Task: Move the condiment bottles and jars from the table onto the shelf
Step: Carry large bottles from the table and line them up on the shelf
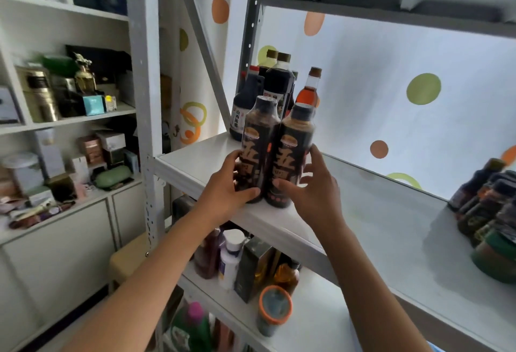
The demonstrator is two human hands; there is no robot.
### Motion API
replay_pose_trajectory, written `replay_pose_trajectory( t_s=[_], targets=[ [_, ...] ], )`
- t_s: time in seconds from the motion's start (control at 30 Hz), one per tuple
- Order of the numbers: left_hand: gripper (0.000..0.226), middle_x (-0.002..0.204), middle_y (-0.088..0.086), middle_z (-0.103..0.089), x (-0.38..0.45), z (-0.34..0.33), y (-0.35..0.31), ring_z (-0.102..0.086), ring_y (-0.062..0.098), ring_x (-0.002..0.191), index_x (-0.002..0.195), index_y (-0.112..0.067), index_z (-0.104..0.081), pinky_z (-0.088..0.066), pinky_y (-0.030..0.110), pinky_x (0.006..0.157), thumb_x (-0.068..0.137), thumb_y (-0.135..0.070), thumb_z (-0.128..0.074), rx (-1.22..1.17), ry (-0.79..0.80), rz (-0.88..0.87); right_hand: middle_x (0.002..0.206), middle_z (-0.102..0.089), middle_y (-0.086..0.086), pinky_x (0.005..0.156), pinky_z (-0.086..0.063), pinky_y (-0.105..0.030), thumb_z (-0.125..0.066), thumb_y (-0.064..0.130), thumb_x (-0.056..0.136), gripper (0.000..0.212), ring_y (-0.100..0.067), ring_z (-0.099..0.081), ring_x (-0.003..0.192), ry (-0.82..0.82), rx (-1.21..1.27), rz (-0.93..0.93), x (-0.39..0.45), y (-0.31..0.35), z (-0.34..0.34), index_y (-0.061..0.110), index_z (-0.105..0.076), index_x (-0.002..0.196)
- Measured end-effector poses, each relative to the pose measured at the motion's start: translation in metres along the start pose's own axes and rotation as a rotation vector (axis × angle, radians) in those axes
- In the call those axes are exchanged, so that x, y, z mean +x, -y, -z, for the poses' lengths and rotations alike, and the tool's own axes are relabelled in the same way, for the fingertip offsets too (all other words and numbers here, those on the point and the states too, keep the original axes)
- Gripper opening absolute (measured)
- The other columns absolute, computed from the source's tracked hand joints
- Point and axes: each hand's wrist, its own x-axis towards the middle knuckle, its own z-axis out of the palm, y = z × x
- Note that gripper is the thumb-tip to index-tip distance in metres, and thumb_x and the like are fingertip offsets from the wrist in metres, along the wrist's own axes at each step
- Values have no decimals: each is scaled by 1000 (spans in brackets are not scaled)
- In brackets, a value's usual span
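Two dark bottles stand upright side by side, touching, at the front edge of the white shelf (195, 162). The left hand (229, 187) wraps the left bottle (258, 139), thumb curled across its base. The right hand (312, 192) cups the right bottle (293, 153), fingers spread around it. More bottles (276, 86) cluster just behind.

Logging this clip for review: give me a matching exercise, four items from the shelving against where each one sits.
Items:
1. twin dark bottles
2. red-liquid bottle
3. orange-lidded jar
4. cluster of dark bottles

Places:
A. right end of the middle shelf
B. lower shelf, under the arms
C. front edge of the middle shelf, between left hand and right hand
D. back left group on the middle shelf

Pairs: 1-C, 2-D, 3-B, 4-A
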Motion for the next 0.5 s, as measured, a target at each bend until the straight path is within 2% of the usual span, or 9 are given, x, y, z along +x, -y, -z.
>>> replay_pose_trajectory(
  t_s=[0.07,0.13,0.17,0.23,0.3,0.33,0.5],
  targets=[
    [79,106,-28,-55,4,-3,-1,-55,-13,93,126,-52,-31,-43,15,81,73,-26,-83,35,-56,1,102,-64,16,63,-54,-25,-82,30,70,83,-5,-66,87,46,81,-30,8,-2,2,49,-33,135],
    [79,112,-21,-58,10,-6,-4,-58,-3,98,124,-48,-32,-47,21,87,69,-28,-86,69,-102,3,106,-65,10,75,-60,-40,-79,22,69,79,-14,-67,94,96,170,-65,17,-5,2,41,-39,134],
    [79,117,-14,-60,12,-9,-5,-59,5,103,124,-44,-33,-48,26,91,67,-29,-87,92,-127,0,105,-66,9,78,-60,-43,-77,21,68,74,-16,-67,95,108,176,-70,21,-6,1,37,-42,132],
    [80,123,-7,-61,18,-15,-7,-59,13,112,126,-37,-35,-47,32,95,66,-31,-88,140,-190,-12,97,-65,15,71,-59,-33,-74,24,64,66,-13,-67,91,117,150,-66,29,-7,0,33,-47,123],
    [80,125,-4,-60,24,-20,-8,-58,16,115,127,-31,-36,-46,34,96,65,-31,-88,188,-252,-30,91,-60,22,60,-49,-18,-78,27,62,67,-4,-64,86,135,90,-41,37,-6,-2,33,-46,120],
    [79,125,-4,-60,29,-21,-9,-57,18,116,126,-29,-37,-47,36,96,66,-30,-88,204,-273,-42,90,-57,24,59,-44,-15,-81,27,62,70,0,-61,84,143,60,-26,42,-6,-3,31,-45,122],
    [79,125,4,-61,57,-16,-5,-59,26,114,129,-20,-39,-48,39,93,66,-25,-87,213,-264,-16,100,-59,12,63,-40,-19,-85,24,67,71,-14,-59,92,130,24,-36,67,-16,-14,27,-49,128]
  ],
)
